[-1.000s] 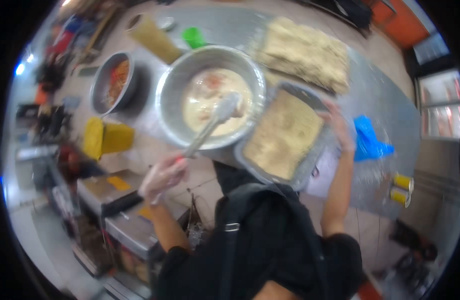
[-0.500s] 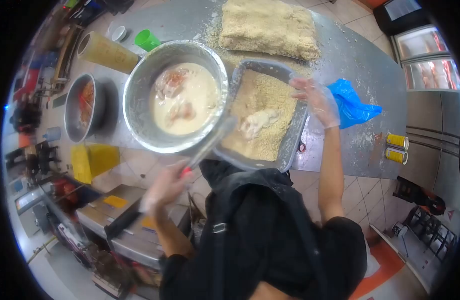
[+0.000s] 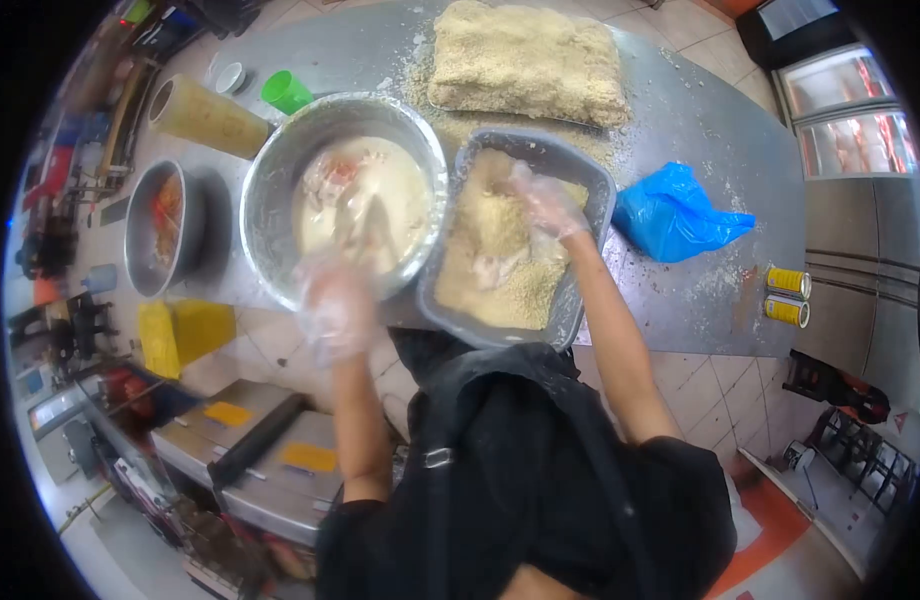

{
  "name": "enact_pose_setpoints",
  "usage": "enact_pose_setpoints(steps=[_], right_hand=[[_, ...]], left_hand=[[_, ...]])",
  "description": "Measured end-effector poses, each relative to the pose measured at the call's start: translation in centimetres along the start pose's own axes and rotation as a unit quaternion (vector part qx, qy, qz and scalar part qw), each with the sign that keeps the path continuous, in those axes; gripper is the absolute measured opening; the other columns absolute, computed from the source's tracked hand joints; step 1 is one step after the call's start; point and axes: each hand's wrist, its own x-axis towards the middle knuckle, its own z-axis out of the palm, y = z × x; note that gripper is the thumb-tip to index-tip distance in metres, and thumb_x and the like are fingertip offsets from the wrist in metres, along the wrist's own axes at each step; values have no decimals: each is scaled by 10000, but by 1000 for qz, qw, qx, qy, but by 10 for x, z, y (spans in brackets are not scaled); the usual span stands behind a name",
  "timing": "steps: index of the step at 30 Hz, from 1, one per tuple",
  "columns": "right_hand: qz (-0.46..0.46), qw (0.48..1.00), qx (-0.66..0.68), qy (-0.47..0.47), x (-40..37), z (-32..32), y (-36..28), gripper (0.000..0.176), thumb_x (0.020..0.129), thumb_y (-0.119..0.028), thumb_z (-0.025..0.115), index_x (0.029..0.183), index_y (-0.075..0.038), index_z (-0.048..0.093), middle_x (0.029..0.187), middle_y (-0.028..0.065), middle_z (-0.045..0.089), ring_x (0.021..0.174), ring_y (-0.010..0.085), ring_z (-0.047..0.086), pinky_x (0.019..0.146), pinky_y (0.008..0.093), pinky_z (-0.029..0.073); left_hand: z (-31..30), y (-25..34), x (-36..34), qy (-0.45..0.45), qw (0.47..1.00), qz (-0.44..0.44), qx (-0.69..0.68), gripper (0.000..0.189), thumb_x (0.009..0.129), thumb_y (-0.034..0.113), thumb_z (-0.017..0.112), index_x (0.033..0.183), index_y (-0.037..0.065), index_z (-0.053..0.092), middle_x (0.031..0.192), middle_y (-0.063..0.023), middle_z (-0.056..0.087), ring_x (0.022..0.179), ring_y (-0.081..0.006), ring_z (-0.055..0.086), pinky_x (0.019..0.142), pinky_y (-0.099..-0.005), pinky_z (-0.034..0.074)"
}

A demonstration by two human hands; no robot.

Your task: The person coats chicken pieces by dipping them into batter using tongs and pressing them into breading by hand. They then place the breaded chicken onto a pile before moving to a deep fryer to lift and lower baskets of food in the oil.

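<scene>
My left hand [image 3: 337,305], in a clear plastic glove, is closed around metal tongs [image 3: 352,225], blurred by motion. Their tips reach into the pale batter [image 3: 405,215] inside a large metal bowl [image 3: 265,200]. Pieces that look like raw chicken [image 3: 332,172] lie partly sunk in that batter. Over the grey tub [image 3: 600,170] to the right is my gloved right hand [image 3: 548,205], fingers stretched toward the far left among the breading crumbs [image 3: 535,298]. A batter-coated piece [image 3: 492,270] rests in the tub, partly covered with crumbs.
A crumb-covered tray load [image 3: 525,65] sits at the table's far side. Right of the tub lies a blue plastic bag [image 3: 685,215], with two yellow cans [image 3: 788,298] beyond. Leftward are a smaller metal bowl [image 3: 140,235], a green cup [image 3: 285,92] and a tall yellowish container [image 3: 205,118].
My left hand has swung the tongs from the near bowl rim into the batter. My right hand has moved left from the tub's edge into the crumbs, and crumbs now partly cover the coated piece.
</scene>
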Motion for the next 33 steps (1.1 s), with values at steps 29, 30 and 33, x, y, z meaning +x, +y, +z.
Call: enact_pose_setpoints(steps=[29,30,33], right_hand=[[-97,943,-305,95,-25,56,-17,532,994,-462,293,1329,-110,510,1298,185,548,1209,313,522,1083,473,322],[-83,943,-316,67,-24,56,-19,542,995,-466,288,1341,-105,497,1295,175,553,1238,298,505,1125,483,274],[-77,948,-295,87,-27,83,-28,593,987,-504,257,1357,-95,476,1345,179,496,1294,313,424,1140,513,204]], left_hand=[[34,90,-52,-50,945,138,-291,305,925,231,549,1109,8,647,1032,-198,670,885,-351,653,767,-428,530],[30,87,-55,-35,936,132,-324,285,931,218,538,1107,21,645,1035,-199,668,905,-364,649,786,-427,523],[28,76,-57,-39,913,93,-394,275,942,211,519,1118,40,644,1045,-199,666,939,-375,644,817,-423,514]])
